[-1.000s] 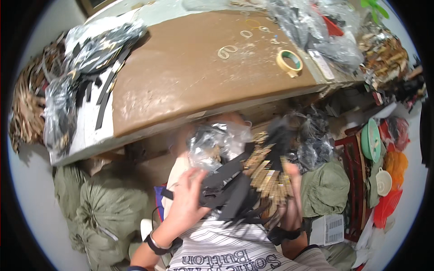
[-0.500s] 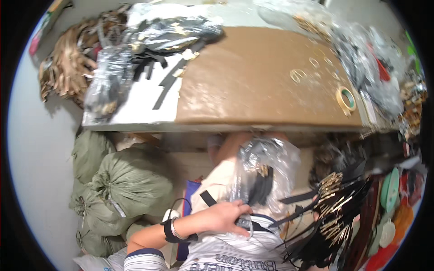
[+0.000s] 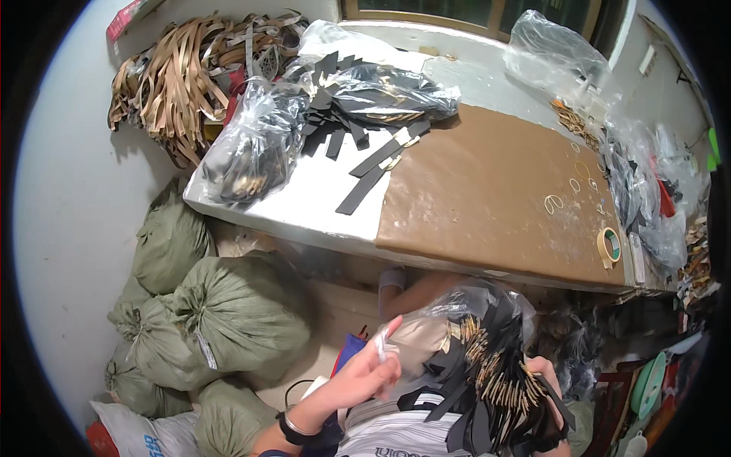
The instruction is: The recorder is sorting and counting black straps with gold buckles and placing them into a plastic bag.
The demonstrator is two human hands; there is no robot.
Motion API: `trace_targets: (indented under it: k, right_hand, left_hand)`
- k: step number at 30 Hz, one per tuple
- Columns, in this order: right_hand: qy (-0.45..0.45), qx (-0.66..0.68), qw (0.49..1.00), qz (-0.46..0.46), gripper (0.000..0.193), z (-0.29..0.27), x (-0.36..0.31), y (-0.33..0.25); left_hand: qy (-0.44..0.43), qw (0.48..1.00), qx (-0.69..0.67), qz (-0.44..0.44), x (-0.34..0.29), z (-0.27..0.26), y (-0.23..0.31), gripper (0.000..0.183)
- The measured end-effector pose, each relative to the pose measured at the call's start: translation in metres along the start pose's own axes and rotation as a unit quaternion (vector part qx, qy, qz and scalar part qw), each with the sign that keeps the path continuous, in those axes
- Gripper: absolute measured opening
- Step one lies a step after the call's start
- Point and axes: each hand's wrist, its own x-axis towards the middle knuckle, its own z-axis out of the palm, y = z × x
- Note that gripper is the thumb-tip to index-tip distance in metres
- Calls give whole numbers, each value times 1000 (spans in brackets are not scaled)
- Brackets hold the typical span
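My left hand pinches the edge of a clear plastic bag held over my lap. Black straps with brass-coloured metal ends hang in a thick bunch partly inside the bag. My right hand grips that bunch from the right side, fingers mostly hidden by the straps. A dark band sits on my left wrist.
A table with a brown board stands ahead, bearing loose black straps, plastic bags of straps, a tape roll and rubber bands. Tan straps pile at far left. Green sacks crowd the floor left.
The view has swung left and up over the table. The strap bunch moved from my right side toward my lap, and my left hand rose to pinch the bag's edge.
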Motion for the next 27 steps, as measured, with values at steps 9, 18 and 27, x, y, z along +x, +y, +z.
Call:
trace_targets:
  k: [9,18,27]
  right_hand:
    - [112,-251,946,-174,30,26,63,22]
    - [55,-310,856,-409,73,-46,180,45]
    - [116,-791,563,-208,81,11,115,-33]
  left_hand:
    - [-206,877,409,143,25,70,15,57]
    - [-221,926,281,119,9,62,51,61]
    - [-161,876,403,212,12,57,54,36]
